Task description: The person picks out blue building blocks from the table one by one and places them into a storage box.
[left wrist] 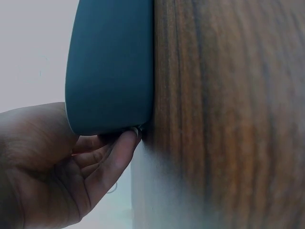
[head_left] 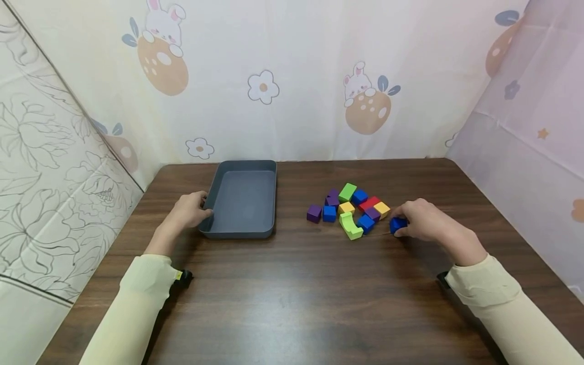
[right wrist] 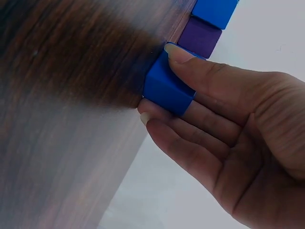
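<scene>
Across the far side hangs a pale curtain (head_left: pixel 301 40) printed with rabbits and flowers, behind a dark brown wooden table (head_left: pixel 274 304). On the table's left half, toward the far edge, sits a shallow grey tray (head_left: pixel 246 203); its flat floor shows from wall to wall, and the blocks all lie outside it, to the right. The left hand (head_left: pixel 189 209) pinches the tray's left wall, thumb over the rim, fingers bent against the outer side. The right hand (head_left: pixel 423 219) pinches a blue block (head_left: pixel 398 225) between thumb and fingers, just right of a loose cluster; whether that block touches the tabletop I cannot tell. On the cluster's near side lies a light green curved block (head_left: pixel 348 226), on its far side a green oblong block (head_left: pixel 348 192), and toward the right a red block (head_left: pixel 369 204), partly covered from view. Smallest are the cubes: a purple cube (head_left: pixel 314 214) farthest left, a blue cube (head_left: pixel 329 214) just beside it, and a yellow cube (head_left: pixel 346 208) near the middle.
</scene>
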The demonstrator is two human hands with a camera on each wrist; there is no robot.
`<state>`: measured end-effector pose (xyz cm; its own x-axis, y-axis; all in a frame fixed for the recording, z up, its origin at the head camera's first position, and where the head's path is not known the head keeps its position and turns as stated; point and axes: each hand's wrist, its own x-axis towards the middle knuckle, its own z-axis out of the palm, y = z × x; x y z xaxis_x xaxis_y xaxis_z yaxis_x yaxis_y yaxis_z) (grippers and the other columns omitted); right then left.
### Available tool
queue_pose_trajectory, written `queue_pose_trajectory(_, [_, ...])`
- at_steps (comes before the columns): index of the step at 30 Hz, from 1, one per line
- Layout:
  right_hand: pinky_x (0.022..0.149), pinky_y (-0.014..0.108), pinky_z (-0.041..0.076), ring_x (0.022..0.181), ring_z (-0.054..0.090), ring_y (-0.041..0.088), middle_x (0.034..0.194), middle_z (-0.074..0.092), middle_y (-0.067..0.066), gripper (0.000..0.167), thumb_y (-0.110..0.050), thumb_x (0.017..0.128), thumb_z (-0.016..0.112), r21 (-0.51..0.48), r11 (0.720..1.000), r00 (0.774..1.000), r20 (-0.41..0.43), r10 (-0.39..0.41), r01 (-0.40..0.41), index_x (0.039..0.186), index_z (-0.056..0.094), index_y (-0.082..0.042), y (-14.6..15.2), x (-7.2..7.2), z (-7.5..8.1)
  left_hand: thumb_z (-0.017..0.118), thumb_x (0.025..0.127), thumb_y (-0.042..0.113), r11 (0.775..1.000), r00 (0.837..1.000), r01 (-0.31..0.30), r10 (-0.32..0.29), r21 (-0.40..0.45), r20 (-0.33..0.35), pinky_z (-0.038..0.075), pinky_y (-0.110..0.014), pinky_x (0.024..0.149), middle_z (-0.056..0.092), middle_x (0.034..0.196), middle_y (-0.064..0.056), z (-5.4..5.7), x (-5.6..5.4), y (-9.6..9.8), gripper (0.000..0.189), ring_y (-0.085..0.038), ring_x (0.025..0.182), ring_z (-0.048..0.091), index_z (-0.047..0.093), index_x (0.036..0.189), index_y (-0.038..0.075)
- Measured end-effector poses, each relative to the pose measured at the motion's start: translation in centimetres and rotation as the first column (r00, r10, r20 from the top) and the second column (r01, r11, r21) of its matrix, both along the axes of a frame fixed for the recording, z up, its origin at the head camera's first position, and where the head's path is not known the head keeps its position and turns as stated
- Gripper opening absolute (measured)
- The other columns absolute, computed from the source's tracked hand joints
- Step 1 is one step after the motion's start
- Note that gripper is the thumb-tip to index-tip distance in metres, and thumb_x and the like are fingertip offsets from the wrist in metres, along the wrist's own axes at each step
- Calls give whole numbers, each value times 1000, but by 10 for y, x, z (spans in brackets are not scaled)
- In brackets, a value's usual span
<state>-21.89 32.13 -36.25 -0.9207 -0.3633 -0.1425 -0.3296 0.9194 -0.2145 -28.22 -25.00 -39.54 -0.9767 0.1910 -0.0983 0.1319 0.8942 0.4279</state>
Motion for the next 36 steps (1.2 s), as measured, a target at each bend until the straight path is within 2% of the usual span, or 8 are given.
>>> queue_pose_trajectory(9, [81,56,61,88,68,28,105,75,17,38,-17,84,91,3,1000,1000,-27,15,-15,114,77,2,-1,1,1,66,102,14,1000,1000,-10,10,7,-5,55,-58,95,63,130,-36,1,2,0,52,-49,116,64,51,143,-13])
queue_pose_trajectory(15, [82,56,61,88,67,28,105,75,17,37,-16,84,91,-2,1000,1000,-16,3,-3,113,77,3,-2,0,2,67,102,14,1000,1000,-10,10,8,-20,55,-58,94,64,127,-36,1,2,0,50,-48,113,65,53,141,-14])
queue_pose_trajectory(24, [83,56,61,88,66,28,105,75,17,39,-18,85,91,11,1000,1000,3,1,-1,114,77,4,-1,2,2,67,102,14,1000,1000,4,-4,-1,-11,54,-59,95,63,130,-37,3,3,1,52,-51,117,63,50,143,-14])
queue_pose_trajectory(36, [81,53,62,85,66,25,103,75,14,37,-19,85,91,14,1000,1000,-14,13,-12,113,77,2,-4,1,0,66,103,13,1000,1000,4,-4,2,-2,53,-60,98,61,133,-38,2,2,-1,54,-52,121,61,48,146,-14])
